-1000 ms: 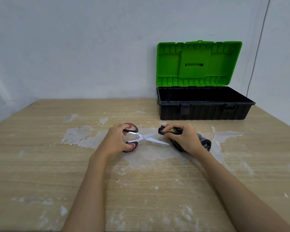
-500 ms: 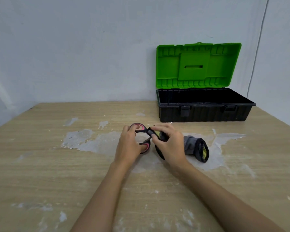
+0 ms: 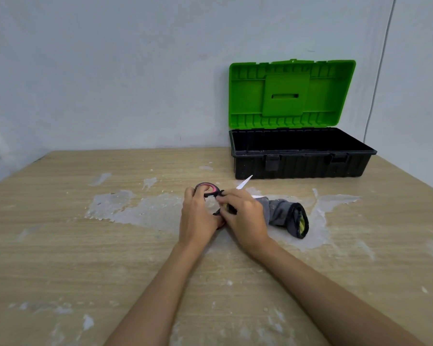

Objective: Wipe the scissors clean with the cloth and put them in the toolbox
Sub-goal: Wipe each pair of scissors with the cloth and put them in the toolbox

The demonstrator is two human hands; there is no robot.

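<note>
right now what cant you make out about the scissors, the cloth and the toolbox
- Head view: most of the scissors blades lie under the right hand and the cloth; only tips show.
- Lower handle loop: covered by the left hand.
- Toolbox floor: cut off by its front wall.
- Dirt on the blades: too small to tell.

At the middle of a stained desk [image 3: 60,245], a left hand [image 3: 198,218] grips the scissors [image 3: 209,189] by their handles while the right hand [image 3: 245,221] holds a grey cloth [image 3: 283,214] against the blades, one tip pointing toward 1 o'clock. An open toolbox [image 3: 300,163] stands at 2 o'clock, its green lid [image 3: 291,93] upright.
</note>
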